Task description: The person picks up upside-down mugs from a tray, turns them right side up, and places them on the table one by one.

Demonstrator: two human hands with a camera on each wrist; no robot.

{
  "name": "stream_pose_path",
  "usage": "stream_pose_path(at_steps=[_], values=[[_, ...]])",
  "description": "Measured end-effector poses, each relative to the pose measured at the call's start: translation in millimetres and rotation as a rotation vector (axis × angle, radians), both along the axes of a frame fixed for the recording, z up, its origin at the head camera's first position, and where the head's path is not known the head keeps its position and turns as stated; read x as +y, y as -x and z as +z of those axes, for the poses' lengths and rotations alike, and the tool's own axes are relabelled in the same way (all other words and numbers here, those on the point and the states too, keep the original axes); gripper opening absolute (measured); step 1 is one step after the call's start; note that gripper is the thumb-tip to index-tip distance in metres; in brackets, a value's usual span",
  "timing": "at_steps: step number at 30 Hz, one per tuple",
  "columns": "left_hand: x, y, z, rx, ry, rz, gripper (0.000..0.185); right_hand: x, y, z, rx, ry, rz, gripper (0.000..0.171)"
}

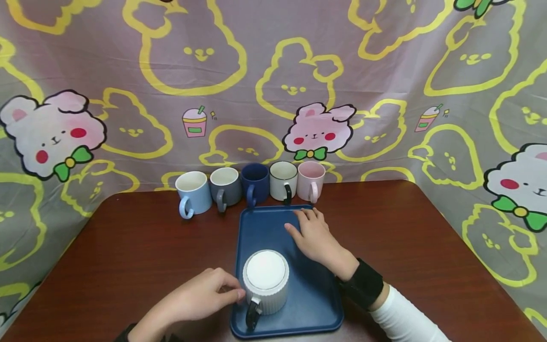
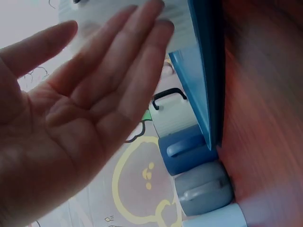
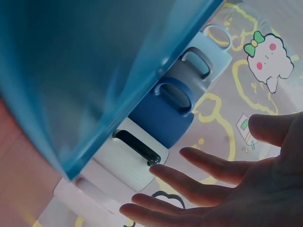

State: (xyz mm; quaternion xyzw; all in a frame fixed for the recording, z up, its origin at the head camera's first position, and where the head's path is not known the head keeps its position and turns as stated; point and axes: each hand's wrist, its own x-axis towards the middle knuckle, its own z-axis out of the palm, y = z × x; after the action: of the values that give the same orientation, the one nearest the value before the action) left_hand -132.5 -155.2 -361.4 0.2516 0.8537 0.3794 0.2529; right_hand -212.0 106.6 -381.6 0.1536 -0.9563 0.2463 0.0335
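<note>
A white ribbed mug (image 1: 266, 280) with a black handle stands upside down on the near half of a blue tray (image 1: 309, 304). My left hand (image 1: 205, 293) is at the mug's left side, thumb and fingertips close to it; I cannot tell if they touch. In the left wrist view its fingers (image 2: 128, 71) are nearly straight. My right hand (image 1: 314, 237) reaches over the tray's far right part, fingers spread and holding nothing. Beyond its fingertips stand a white mug with a black rim and handle (image 1: 279, 183) and a pink mug (image 1: 308, 183).
A navy mug (image 1: 255, 180), a grey mug (image 1: 228, 187) and a light blue mug (image 1: 196, 192) continue the row leftward, all upright along the far edge of the brown table (image 1: 162, 237). Behind it hangs a patterned cloth (image 1: 239, 109).
</note>
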Motion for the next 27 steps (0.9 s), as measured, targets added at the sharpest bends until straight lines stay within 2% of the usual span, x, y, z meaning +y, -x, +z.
stream_pose_path(at_steps=[4, 10, 14, 19, 27], values=[[2, -1.3, -0.5, -0.049, -0.037, -0.024, 0.016, -3, -1.5, 1.6, -0.006, -0.003, -0.004, 0.056], [10, -3.0, -6.3, -0.075, -0.085, -0.026, 0.017, -4, -3.0, 4.9, -0.011, 0.003, -0.005, 0.056], [16, -4.5, -9.4, -0.123, -0.099, 0.031, 0.019, -6, -3.7, 7.9, -0.013, 0.01, 0.002, 0.057], [20, -8.1, -11.6, -0.134, -0.111, 0.114, 0.022, -9, -4.2, 10.9, -0.019, 0.025, 0.012, 0.056], [23, -12.2, -13.1, -0.204, -0.221, 0.162, 0.02, -12, -4.2, 13.9, -0.026, 0.036, 0.017, 0.056]])
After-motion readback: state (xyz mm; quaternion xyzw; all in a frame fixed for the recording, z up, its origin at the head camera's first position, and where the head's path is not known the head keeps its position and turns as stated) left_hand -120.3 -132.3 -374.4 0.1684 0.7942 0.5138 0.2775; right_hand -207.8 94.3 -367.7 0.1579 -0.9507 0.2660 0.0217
